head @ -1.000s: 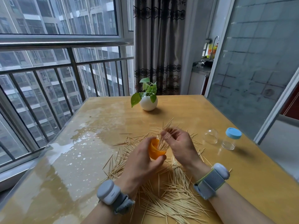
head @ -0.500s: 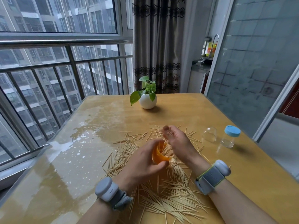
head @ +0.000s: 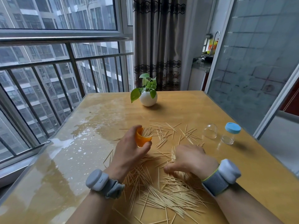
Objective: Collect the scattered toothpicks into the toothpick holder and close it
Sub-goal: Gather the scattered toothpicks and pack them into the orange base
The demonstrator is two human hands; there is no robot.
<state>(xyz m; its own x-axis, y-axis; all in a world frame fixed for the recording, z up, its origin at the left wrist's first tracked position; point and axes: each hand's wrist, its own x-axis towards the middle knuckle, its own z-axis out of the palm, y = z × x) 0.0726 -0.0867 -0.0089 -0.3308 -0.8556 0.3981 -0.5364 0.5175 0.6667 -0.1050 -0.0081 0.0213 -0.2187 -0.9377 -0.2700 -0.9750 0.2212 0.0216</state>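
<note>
Toothpicks [head: 169, 196] lie heaped under the curled fingers of the right hand [head: 191, 160], grasp unclear, while the left hand [head: 129, 152] grips the part-filled orange holder [head: 143, 139] just up-table, mouth tilted right.

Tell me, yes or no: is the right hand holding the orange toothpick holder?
No, the left hand grips the orange toothpick holder, while the right hand rests on the scattered toothpicks.
</note>
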